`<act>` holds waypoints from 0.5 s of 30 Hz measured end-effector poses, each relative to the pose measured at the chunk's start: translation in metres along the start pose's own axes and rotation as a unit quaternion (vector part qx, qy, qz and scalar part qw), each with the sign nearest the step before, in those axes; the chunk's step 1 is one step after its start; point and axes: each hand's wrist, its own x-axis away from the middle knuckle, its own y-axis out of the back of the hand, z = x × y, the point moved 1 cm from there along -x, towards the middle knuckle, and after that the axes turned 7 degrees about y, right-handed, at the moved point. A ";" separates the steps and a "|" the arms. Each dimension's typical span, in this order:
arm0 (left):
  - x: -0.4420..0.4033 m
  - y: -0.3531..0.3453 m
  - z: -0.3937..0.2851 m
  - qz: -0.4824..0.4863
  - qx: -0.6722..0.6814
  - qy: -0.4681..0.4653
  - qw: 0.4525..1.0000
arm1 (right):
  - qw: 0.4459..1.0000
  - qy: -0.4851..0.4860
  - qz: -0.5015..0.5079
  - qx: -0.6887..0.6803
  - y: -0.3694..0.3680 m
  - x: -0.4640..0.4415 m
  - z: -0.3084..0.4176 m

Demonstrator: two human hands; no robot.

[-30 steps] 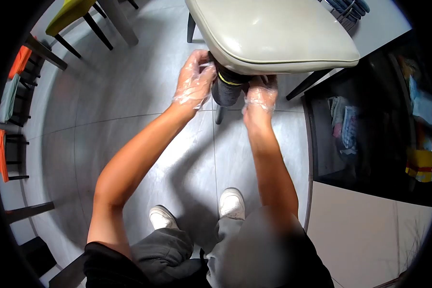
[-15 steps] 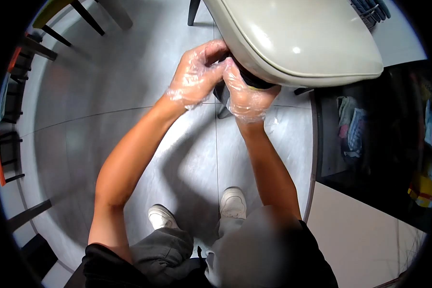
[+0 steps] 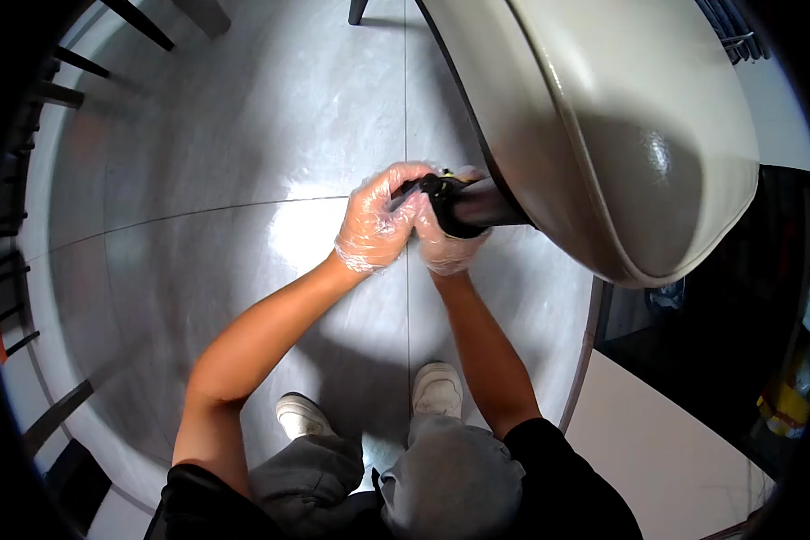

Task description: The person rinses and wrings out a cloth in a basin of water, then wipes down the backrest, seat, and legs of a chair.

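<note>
Thin clear plastic gloves cover both my hands. A chair with a glossy cream padded seat [image 3: 621, 117] is tilted beside them, one dark leg [image 3: 490, 205] sticking out toward me. Around the end of that leg is a black, sleeve-like piece with yellow-green bits [image 3: 443, 200]; its exact kind is unclear. My left hand [image 3: 378, 220] pinches it from the left, fingers bent and thumb inward. On the near side my right hand [image 3: 443, 245] is wrapped round it, its fingers partly hidden behind the piece and the leg.
Grey tiled floor [image 3: 243, 261] lies below, with my white shoes [image 3: 436, 391] on it. To the right is a low cabinet [image 3: 666, 405] with a dark opening and a yellow package [image 3: 783, 400]. Other chair legs [image 3: 139, 22] stand at upper left.
The cream chair has tilted and come nearer, showing its leg and the black piece more fully. Both hands have moved down toward my body, still holding on.
</note>
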 end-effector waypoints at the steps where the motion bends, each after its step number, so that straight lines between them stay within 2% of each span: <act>1: 0.003 0.001 0.021 0.008 -0.041 0.013 0.999 | 0.997 -0.055 -0.021 -0.050 -0.001 0.016 -0.017; 3: 0.008 0.011 0.070 0.023 -0.124 0.034 0.991 | 0.985 -0.168 0.020 -0.040 0.008 0.056 -0.058; 4: 0.011 0.017 0.091 0.041 -0.183 0.077 0.979 | 0.987 -0.149 0.059 -0.014 0.013 0.077 -0.083; 5: 0.014 0.018 0.109 0.013 -0.126 0.106 0.986 | 0.987 -0.128 0.098 0.012 0.015 0.089 -0.102; 6: 0.015 0.017 0.125 -0.008 -0.213 0.076 0.974 | 0.993 -0.110 0.028 0.014 0.010 0.096 -0.100; 7: 0.013 0.016 0.128 -0.028 -0.298 0.046 0.953 | 0.995 -0.078 0.046 0.044 0.009 0.096 -0.101; 8: 0.008 0.016 0.131 -0.025 -0.306 0.052 0.950 | 0.994 -0.043 0.062 0.074 0.009 0.094 -0.103; 11: 0.002 0.013 0.118 -0.025 -0.315 0.102 0.943 | 0.989 -0.073 0.093 0.089 0.013 0.078 -0.082; 13: -0.003 0.011 0.097 -0.024 -0.300 0.162 0.940 | 0.974 -0.175 0.098 0.109 0.013 0.076 -0.077; 14: -0.005 0.013 0.084 0.016 -0.246 0.203 0.948 | 0.977 -0.182 0.056 0.092 0.011 0.082 -0.087; 15: -0.006 0.012 0.064 0.028 -0.208 0.137 0.968 | 0.979 -0.192 0.031 0.059 0.007 0.079 -0.082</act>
